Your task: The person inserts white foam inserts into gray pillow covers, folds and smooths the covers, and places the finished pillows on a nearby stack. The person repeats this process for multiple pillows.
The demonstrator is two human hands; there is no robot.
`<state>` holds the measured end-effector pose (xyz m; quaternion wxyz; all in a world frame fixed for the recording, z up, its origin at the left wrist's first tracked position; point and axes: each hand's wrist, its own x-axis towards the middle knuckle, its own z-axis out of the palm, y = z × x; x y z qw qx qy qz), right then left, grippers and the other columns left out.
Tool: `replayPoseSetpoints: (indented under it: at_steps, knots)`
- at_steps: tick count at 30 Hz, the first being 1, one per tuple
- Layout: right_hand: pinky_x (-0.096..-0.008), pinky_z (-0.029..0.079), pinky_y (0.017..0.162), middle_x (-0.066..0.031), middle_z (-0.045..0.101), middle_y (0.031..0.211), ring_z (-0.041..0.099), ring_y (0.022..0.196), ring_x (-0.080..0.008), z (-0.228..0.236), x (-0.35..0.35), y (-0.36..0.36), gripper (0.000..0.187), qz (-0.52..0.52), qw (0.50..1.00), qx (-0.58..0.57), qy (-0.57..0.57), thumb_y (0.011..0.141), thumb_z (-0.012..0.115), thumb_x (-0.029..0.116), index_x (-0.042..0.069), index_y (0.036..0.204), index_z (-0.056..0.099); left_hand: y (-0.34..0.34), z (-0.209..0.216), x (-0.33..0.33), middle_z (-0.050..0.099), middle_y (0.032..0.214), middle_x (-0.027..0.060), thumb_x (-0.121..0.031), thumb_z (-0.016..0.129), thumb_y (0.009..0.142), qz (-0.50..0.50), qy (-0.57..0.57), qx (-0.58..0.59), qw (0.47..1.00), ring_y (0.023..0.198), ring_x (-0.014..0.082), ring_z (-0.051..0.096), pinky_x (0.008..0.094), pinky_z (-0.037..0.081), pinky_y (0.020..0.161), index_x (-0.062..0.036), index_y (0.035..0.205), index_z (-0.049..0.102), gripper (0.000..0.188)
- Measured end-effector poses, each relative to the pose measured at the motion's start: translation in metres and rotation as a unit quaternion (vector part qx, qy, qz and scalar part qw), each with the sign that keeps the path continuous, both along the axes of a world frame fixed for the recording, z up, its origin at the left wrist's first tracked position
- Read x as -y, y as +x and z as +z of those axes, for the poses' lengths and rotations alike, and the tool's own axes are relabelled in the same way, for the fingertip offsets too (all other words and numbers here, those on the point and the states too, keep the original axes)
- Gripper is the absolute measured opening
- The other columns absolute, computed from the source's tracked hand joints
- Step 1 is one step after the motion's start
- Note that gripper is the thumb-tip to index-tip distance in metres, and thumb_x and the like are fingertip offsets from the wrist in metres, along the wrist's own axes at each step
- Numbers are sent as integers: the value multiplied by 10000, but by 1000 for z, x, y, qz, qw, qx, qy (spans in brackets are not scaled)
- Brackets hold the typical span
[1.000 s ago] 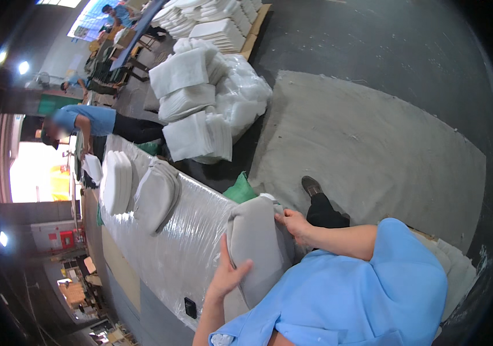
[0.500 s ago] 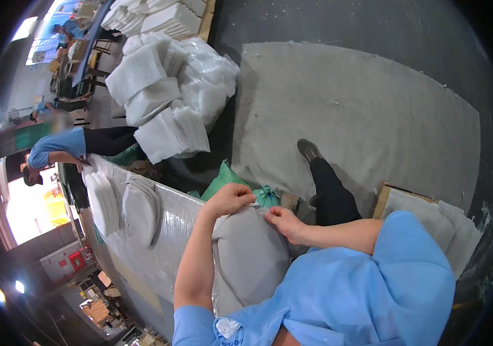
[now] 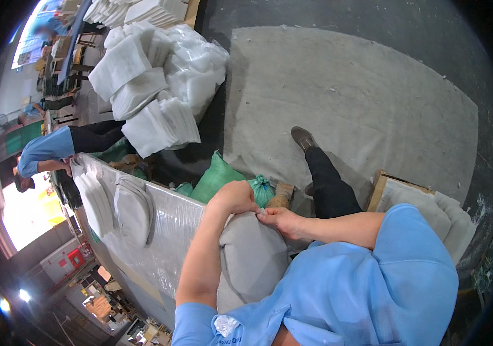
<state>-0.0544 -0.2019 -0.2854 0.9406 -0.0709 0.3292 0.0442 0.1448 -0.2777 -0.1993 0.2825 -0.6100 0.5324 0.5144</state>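
Note:
A plump grey fabric cushion (image 3: 252, 256) lies against my front at the near end of the plastic-wrapped table (image 3: 180, 210). At its far edge my left hand (image 3: 236, 198) is closed, the fingers bent down onto the fabric. My right hand (image 3: 281, 222) pinches the same edge from the right, its fingertips meeting those of the left. A small pale bit of material shows between the fingertips, too small to make out. Further left on the table rest a stack of grey cushion pieces (image 3: 133, 210) and a stack of white padded pieces (image 3: 93, 196).
Green sacks (image 3: 216, 176) stand on the floor beyond the table. White foam sheets in plastic (image 3: 160, 86) are heaped at the far left. A co-worker (image 3: 50, 150) stands at the table's far end. A box of pale pieces (image 3: 410, 202) sits at my right, near a grey floor mat (image 3: 350, 104).
My hands have come together at the cushion's far edge, the left moving right; they were apart before. The view has shifted slightly, with the surroundings sliding left.

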Motion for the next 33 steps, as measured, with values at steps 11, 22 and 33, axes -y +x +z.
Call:
replayPoseSetpoints:
  at_steps: [11,22,33]
  knots:
    - [-298,470,836,31,675,979,579,888,-91,-10,-8,2,291,-89,994,-33,-49,1117,556,347,91,1075,688,-19,-11,7,786,982,167,-297,855,775,-8,50,34,998,953,354,758,456,592,845,-96,942,826,262]
    - [-308,387,659,56,558,759,449,723,-83,-8,1,41,337,-86,964,-161,-195,1086,597,278,42,858,673,28,-30,-55,690,754,20,-225,781,913,411,-30,-51,910,719,123,599,345,493,677,-4,854,745,231]
    - [-310,366,614,50,548,745,429,673,-78,-12,11,76,318,-47,961,-203,-181,1082,595,222,76,803,642,34,-54,-107,660,749,-33,-179,751,965,679,-90,-138,716,672,61,534,265,446,623,-20,831,738,209]
